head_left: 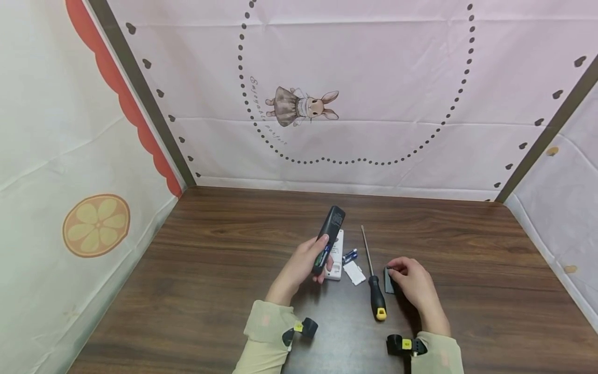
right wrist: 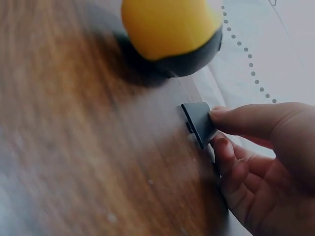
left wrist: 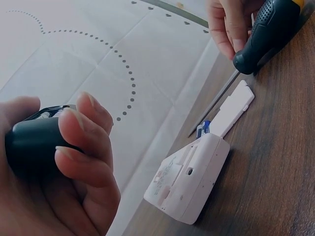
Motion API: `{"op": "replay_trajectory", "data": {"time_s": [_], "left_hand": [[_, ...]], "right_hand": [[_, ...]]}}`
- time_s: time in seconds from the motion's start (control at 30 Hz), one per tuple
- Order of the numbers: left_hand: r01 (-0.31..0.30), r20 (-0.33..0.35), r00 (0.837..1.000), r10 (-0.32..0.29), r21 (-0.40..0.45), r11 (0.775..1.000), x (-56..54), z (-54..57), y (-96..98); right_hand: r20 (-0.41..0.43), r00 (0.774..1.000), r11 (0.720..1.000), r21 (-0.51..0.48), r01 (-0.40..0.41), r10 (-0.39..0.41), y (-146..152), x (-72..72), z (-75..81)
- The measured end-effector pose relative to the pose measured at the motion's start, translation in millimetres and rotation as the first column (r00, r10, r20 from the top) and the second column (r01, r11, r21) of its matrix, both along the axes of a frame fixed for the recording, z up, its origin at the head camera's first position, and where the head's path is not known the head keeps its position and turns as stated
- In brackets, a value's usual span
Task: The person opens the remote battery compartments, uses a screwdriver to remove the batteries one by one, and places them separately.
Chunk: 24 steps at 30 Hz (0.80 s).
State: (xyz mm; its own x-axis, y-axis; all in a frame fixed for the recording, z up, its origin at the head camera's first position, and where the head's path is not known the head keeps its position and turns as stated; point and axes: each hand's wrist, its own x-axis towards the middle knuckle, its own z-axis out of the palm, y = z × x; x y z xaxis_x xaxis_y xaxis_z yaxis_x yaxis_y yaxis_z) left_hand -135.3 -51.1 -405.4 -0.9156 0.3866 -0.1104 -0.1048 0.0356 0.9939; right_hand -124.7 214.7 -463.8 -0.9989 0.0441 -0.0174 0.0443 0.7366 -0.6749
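My left hand (head_left: 299, 264) grips a black remote control (head_left: 333, 224) above the table, its battery compartment uncovered with batteries showing inside. In the left wrist view, the fingers curl round the remote's dark end (left wrist: 34, 142). Thumb and fingers of my right hand (head_left: 415, 284) pinch a small black battery cover (right wrist: 198, 123) close over the tabletop. That hand is just right of a screwdriver (head_left: 377, 297) with a black and yellow handle. Under the black remote lies a white remote (head_left: 337, 253), back side up and partly hidden by the left hand.
A loose white battery cover (head_left: 354, 272) and blue batteries (head_left: 349, 255) lie between the white remote and the screwdriver. The brown wooden table (head_left: 224, 244) meets a printed cloth wall (head_left: 397, 78) at its back, with more cloth at both sides.
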Motion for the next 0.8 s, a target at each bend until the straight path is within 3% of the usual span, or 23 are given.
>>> {"op": "replay_trajectory", "data": {"time_s": [0.13,0.3,0.53,0.7,0.8], "left_hand": [[-0.004,-0.010,1.000,0.004,0.001,1.000,3.7,5.3,-0.4],[-0.003,-0.008,1.000,0.003,0.008,1.000,4.1,4.0,-1.1],[-0.008,-0.001,1.000,0.008,0.013,1.000,-7.1,-18.0,-1.7],[-0.031,-0.020,0.999,0.031,0.009,0.999,-8.7,-21.4,-0.2],[-0.067,-0.029,0.997,0.068,0.007,0.998,-9.0,-21.3,0.8]], "right_hand": [[-0.007,1.000,1.000,-0.004,0.002,-0.002,0,0.0,0.5],[0.022,1.000,0.999,-0.035,0.017,-0.017,0,1.4,2.8],[0.055,0.998,0.991,-0.129,0.042,-0.035,-1,4.9,15.0],[0.067,0.998,0.985,-0.175,0.006,0.005,-10,6.6,28.1],[0.101,0.994,0.992,-0.122,-0.022,0.034,-17,8.7,34.9]]}}
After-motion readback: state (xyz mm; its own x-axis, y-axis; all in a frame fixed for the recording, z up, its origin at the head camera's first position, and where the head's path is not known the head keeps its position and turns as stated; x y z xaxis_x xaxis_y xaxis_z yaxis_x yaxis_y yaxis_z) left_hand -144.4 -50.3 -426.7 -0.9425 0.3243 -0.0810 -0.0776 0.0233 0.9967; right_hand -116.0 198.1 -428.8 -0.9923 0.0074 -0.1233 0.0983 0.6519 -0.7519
